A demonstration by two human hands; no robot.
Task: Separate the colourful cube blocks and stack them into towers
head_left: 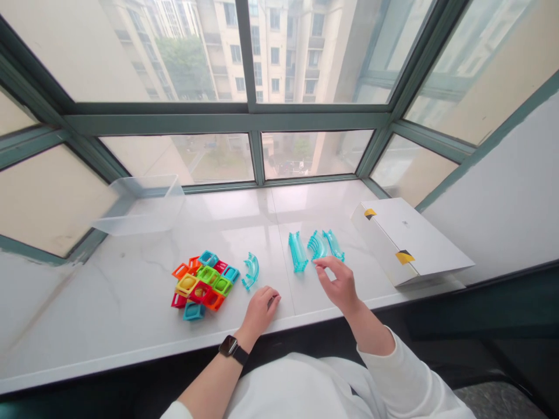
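My right hand (339, 285) is over the near end of a curved, see-through teal track piece (317, 244). Its thumb and index finger are slightly apart, with nothing visible between them; whether a fingertip touches the piece I cannot tell. Beside that piece lie a straight teal track piece (297, 252) and another teal piece (333, 244). My left hand (261, 309) rests on the white counter near its front edge, fingers loosely curled in, holding nothing I can see. Just beyond it lies a small curved teal track piece (250, 271).
Left of my hands is a pile of colourful square frame blocks (203, 285). A clear plastic bin (144, 218) stands at the back left by the window. On the right sits a white box (410, 235) with yellow-and-black tabs. Window frames (227, 123) enclose the counter (131, 326).
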